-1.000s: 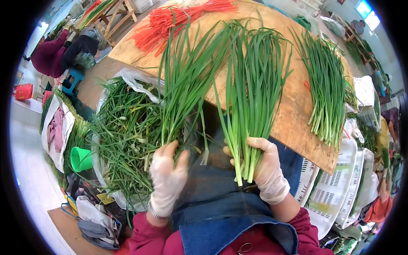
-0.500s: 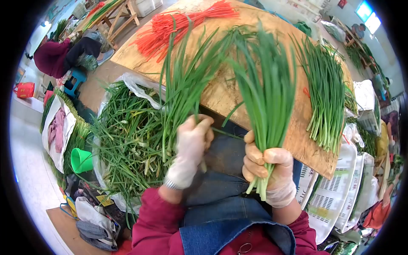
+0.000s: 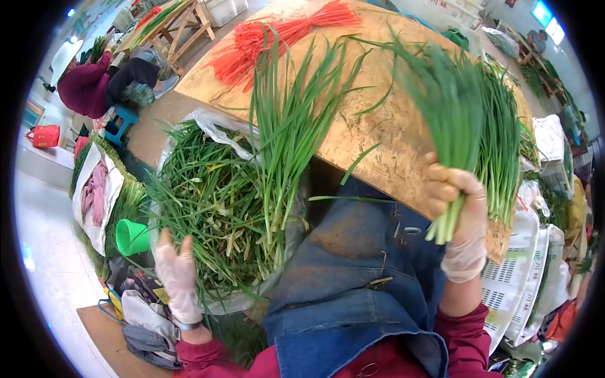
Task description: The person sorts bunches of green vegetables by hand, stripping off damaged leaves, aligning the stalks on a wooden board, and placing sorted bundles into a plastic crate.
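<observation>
My right hand [image 3: 463, 214], in a pale glove, is closed around a bunch of garlic chives [image 3: 450, 120]. The leaves point up and away, slightly blurred, and the pale stem ends stick out below my fingers. Just beyond it, a bundle of chives [image 3: 501, 145] lies at the table's right side. My left hand [image 3: 178, 277], also gloved, is open with fingers apart, beside the left edge of a heap of loose chives [image 3: 208, 208]. Longer chive stalks [image 3: 287, 138] rest across the heap's right side, their tips reaching over the table edge.
A wooden table [image 3: 359, 135] stands in front, with red ties [image 3: 265, 47] at its far left. A plastic bag [image 3: 217, 138] surrounds the heap. At left is a green cup [image 3: 131, 237]; white crates [image 3: 517, 277] stand right. A seated person [image 3: 88, 85] is at the far left.
My right hand has carried its chive bunch rightward, close to the bundle on the table. My left hand has swung left and down, away from the longer stalks, its fingers now spread.
</observation>
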{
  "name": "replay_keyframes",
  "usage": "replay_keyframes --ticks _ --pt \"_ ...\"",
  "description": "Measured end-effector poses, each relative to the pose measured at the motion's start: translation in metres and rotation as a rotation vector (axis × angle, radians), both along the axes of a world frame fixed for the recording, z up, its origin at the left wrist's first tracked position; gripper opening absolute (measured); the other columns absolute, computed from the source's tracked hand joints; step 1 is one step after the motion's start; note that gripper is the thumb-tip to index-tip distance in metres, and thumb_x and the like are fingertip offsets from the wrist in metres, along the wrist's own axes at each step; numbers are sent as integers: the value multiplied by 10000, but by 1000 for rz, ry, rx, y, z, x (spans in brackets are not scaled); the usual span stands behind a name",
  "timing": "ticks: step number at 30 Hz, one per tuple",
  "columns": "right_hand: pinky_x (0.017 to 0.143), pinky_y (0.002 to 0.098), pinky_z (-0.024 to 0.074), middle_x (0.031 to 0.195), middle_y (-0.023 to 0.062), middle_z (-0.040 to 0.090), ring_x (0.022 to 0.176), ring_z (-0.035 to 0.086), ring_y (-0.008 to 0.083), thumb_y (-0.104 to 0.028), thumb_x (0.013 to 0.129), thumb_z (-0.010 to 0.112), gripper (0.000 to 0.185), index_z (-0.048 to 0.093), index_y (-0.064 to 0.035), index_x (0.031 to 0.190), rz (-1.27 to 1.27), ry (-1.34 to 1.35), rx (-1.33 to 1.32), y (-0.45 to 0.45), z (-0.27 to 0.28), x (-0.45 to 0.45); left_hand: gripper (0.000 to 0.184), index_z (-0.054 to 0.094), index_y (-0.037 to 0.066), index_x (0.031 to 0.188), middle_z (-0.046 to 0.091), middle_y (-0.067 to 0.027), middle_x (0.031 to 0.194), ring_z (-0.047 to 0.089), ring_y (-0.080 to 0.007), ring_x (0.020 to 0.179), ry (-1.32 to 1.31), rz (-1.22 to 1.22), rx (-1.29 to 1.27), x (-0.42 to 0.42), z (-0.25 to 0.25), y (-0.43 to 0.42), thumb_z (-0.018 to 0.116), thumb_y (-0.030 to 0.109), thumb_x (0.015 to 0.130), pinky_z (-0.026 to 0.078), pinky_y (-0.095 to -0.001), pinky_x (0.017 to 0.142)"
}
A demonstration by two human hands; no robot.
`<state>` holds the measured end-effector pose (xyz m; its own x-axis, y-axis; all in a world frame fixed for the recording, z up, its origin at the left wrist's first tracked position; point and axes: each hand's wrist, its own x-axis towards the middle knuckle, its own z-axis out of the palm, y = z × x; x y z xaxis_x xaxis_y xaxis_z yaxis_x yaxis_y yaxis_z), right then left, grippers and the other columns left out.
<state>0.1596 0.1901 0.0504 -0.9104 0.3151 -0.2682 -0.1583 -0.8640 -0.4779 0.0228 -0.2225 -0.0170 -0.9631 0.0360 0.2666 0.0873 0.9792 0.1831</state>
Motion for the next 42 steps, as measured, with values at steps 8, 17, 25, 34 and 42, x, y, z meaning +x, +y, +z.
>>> replay_keyframes --ticks 8,17,25,34,42 --pt "511 289 501 792 111 598 619 583 174 -92 816 560 262 536 76 1015 41 -283 87 42 -9 4 217 587 29 894 590 -138 749 594 -299 615 -3 -500 115 26 3 155 684 152 743 468 -368 526" --pt "580 246 494 841 121 628 657 596 138 -234 828 638 309 594 28 986 -239 -536 1509 21 8 4 106 615 -32 867 576 -13 633 466 -47 468 -701 -169 1274 13 38 147 614 65 827 346 -180 425" --pt "396 216 349 660 75 589 448 479 87 -211 794 666 291 589 42 916 356 -472 750 -102 7 -58 46 593 -26 805 549 -43 613 498 -96 488 -139 -647 994 41 36 180 630 0 796 387 -240 438" --pt "382 205 306 802 173 641 427 412 89 -46 812 568 171 554 48 954 204 -335 230 -94 -21 -64 33 601 8 840 567 -17 636 449 -48 464 -97 -477 1244 54 38 165 611 38 832 350 -182 435" --pt "403 203 318 917 197 624 460 406 79 -61 852 494 247 518 64 1064 254 -168 38 -79 -44 -55 137 570 19 772 506 -2 560 373 -51 392 -405 -157 1678 43 43 145 562 143 830 259 -186 363"
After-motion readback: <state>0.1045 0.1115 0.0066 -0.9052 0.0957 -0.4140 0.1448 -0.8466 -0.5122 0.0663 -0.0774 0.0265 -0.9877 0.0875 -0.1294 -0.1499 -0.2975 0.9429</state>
